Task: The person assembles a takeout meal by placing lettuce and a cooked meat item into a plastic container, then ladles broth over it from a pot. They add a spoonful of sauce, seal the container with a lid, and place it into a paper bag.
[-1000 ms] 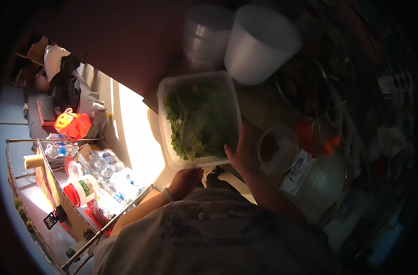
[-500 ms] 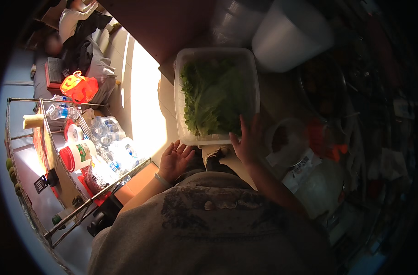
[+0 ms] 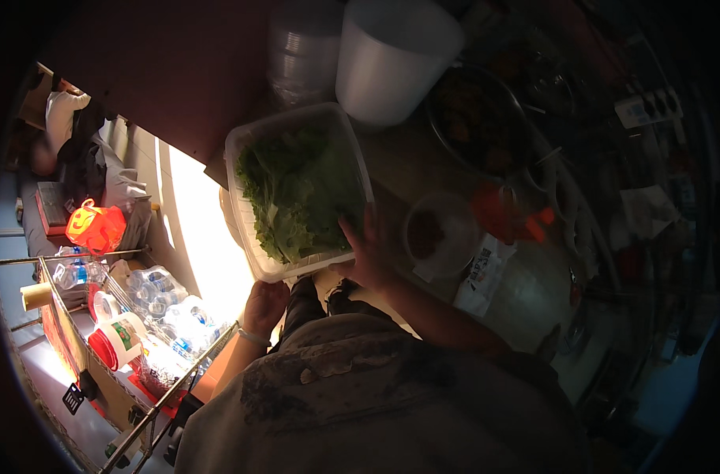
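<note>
Two bare hands are at the near side of a clear plastic tub (image 3: 250,237), which sits tilted slightly in front of the person's body, piled with green lettuce (image 3: 285,193). The left hand (image 3: 267,306) is at the near left corner, its fingers curled in; whether they pinch the rim or only lie against it, I cannot tell. A pale band (image 3: 254,338) circles that wrist. The right hand (image 3: 363,254) is spread at the near right corner, fingers apart, one reaching over the rim toward the leaves. What carries the tub's weight is hidden.

Beyond the tub, a white bucket (image 3: 380,83) stands next to a stack of clear containers (image 3: 301,67). To the right, the dim counter (image 3: 403,175) holds a large metal bowl (image 3: 433,118) with dark food in it. Nearer is a small clear bowl (image 3: 459,215) with something reddish inside, then an orange object (image 3: 498,213) and a white packet (image 3: 483,276). At the left, plastic bottles (image 3: 151,291) and a red-and-white bucket (image 3: 121,341) lie on a wire rack (image 3: 218,347), below a bright orange bag (image 3: 95,227).
</note>
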Demonstrator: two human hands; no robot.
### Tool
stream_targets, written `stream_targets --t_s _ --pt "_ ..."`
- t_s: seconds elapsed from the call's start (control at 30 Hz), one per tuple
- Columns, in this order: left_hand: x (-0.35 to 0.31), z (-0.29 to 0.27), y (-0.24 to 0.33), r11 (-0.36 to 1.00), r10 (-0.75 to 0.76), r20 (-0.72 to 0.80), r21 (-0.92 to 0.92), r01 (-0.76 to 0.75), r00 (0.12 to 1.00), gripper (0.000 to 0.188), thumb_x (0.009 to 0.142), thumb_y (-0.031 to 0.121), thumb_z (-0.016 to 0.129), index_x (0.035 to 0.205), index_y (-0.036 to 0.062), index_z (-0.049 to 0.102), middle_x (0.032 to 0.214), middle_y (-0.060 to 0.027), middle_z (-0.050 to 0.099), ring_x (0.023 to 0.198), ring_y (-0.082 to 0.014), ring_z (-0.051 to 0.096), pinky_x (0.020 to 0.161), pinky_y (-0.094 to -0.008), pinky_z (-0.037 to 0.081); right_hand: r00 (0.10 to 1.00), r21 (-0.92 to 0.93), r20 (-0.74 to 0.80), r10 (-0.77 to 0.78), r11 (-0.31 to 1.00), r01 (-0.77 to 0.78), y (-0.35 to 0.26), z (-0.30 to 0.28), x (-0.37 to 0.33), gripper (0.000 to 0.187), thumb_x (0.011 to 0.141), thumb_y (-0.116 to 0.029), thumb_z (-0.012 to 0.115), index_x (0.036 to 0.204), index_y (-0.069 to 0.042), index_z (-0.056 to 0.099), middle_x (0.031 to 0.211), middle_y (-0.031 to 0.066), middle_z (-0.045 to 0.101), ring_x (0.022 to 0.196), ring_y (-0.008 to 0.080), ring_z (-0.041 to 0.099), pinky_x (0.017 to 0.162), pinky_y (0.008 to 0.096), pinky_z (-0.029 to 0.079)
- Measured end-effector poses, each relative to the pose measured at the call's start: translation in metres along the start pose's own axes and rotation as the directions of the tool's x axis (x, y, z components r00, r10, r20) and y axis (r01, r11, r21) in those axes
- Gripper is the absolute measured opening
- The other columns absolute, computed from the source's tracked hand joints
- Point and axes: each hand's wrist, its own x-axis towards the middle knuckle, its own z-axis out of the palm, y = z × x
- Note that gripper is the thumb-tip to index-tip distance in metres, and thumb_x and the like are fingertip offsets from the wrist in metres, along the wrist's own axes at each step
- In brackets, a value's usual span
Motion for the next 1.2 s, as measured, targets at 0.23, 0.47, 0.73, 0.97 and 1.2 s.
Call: stream_targets --t_s 0.23,0.47,0.73,0.97,1.2 --pt "-0.053 0.037 0.002 0.583 0.574 0.091 0.652 -0.485 0.813 0.008 0.091 0.004 0.056 0.084 0.0070 0.053 0.078 -0.0036 0.059 0.074 -0.0125 0.056 0.062 -0.0269 0.047 0.995 -0.175 0.104 -0.013 0.984 0.031 0.001 -0.019 0.000 0.085 0.066 -0.049 0.078 0.138 -0.017 0.047 0.150 0.0296 0.020 0.138 0.0487 0.018 0.110 0.0580 0.020" --pt "-0.027 0.136 0.014 0.439 0.595 0.242 0.701 -0.562 0.766 0.004 0.093 0.006 0.056 0.093 0.0023 0.058 0.086 -0.0070 0.063 0.077 -0.0116 0.058 0.074 -0.0257 0.048 0.995 0.259 -0.067 0.073 0.964 -0.053 0.016 -0.006 -0.030 0.071 0.077 -0.037 0.075 0.138 -0.013 0.047 0.153 0.0241 0.018 0.140 0.0423 0.019 0.110 0.0535 0.023" --pt "-0.007 0.204 0.030 -0.708 0.127 0.809 0.479 -0.518 0.574 0.019 0.077 -0.004 0.069 0.095 -0.0018 0.063 0.094 -0.0079 0.054 0.084 -0.0152 0.061 0.071 -0.0252 0.053 0.613 0.826 0.464 0.640 -0.062 -0.561 0.028 -0.010 -0.081 0.047 0.091 -0.038 0.062 0.124 -0.005 0.054 0.126 0.0136 0.055 0.116 0.0234 0.054 0.100 0.0386 0.041" --pt "0.033 0.271 -0.008 0.471 0.174 0.367 0.784 -0.404 0.914 0.015 0.084 0.002 0.067 0.096 0.0023 0.059 0.097 -0.0086 0.059 0.084 -0.0203 0.065 0.074 -0.0302 0.055 0.582 0.408 0.805 -0.118 -0.603 -0.686 -0.016 -0.047 -0.019 0.041 0.096 -0.045 0.051 0.112 -0.008 0.061 0.098 0.0097 0.068 0.082 0.0191 0.064 0.075 0.0338 0.052" --pt "0.027 0.253 0.032 0.677 0.138 0.524 0.570 -0.466 0.841 0.015 0.099 0.017 0.048 0.095 0.0065 0.058 0.091 -0.0061 0.063 0.089 -0.0204 0.060 0.084 -0.0347 0.049 0.709 0.582 0.582 0.398 -0.813 -0.022 -0.020 -0.006 0.020 0.023 0.093 -0.032 0.059 0.097 -0.010 0.064 0.089 0.0058 0.068 0.070 0.0171 0.062 0.057 0.0316 0.052"
